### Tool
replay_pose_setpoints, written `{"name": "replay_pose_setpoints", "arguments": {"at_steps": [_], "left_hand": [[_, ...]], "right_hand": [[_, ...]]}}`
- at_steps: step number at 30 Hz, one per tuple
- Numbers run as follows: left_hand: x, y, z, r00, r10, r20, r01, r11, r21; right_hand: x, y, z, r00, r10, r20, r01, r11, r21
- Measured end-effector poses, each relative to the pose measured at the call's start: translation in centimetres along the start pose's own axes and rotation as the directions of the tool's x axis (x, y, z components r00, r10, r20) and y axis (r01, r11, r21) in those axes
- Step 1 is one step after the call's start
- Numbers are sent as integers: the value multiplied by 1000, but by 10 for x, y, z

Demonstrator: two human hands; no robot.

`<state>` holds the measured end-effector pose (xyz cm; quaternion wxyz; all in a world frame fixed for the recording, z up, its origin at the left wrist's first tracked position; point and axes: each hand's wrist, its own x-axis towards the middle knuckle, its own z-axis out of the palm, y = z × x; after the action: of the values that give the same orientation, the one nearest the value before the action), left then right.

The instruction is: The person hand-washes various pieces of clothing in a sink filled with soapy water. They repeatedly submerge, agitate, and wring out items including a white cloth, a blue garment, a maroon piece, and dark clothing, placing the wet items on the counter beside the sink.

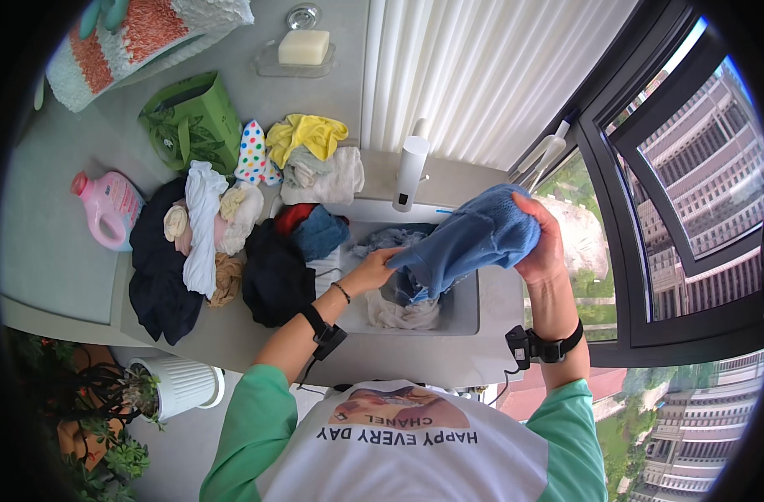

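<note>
A blue garment (466, 235) is stretched between my two hands above the grey sink (469, 317). My right hand (540, 241) grips its bunched end at the right, beyond the basin's edge. At its lower left corner my left hand (377, 268) pinches the cloth. Beneath the garment, wet blue cloth and a whitish cloth (407, 312) lie in the basin. The white faucet (411, 172) rises behind the sink. At the sink's left side are a black garment (275, 276) and a folded blue cloth (321, 233) with a red one (294, 218).
On the counter (65, 263) at left lie a dark garment (162, 263), a white cloth (201, 232), a pink detergent bottle (111, 207) and a green bag (193, 122). Farther back are a yellow cloth (309, 137) and soap (304, 48) on a dish. A window (689, 182) borders the right.
</note>
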<state>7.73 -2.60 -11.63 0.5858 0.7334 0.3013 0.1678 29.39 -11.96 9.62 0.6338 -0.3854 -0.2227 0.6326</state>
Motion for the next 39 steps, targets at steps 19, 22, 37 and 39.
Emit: {"name": "replay_pose_setpoints", "arguments": {"at_steps": [19,22,37,39], "left_hand": [[-29,37,-32,963,48,-266,20,968,250],[-20,42,-6,979,68,-192,-23,974,227],[-39,28,-73,866,17,-499,95,976,198],[-47,69,-87,825,140,-548,-58,985,164]], "right_hand": [[40,173,-96,967,243,70,25,183,-983],[50,208,-85,979,21,200,184,310,-933],[41,98,-61,991,-64,-118,-24,777,-628],[33,67,-38,991,-132,0,110,823,-557]]}}
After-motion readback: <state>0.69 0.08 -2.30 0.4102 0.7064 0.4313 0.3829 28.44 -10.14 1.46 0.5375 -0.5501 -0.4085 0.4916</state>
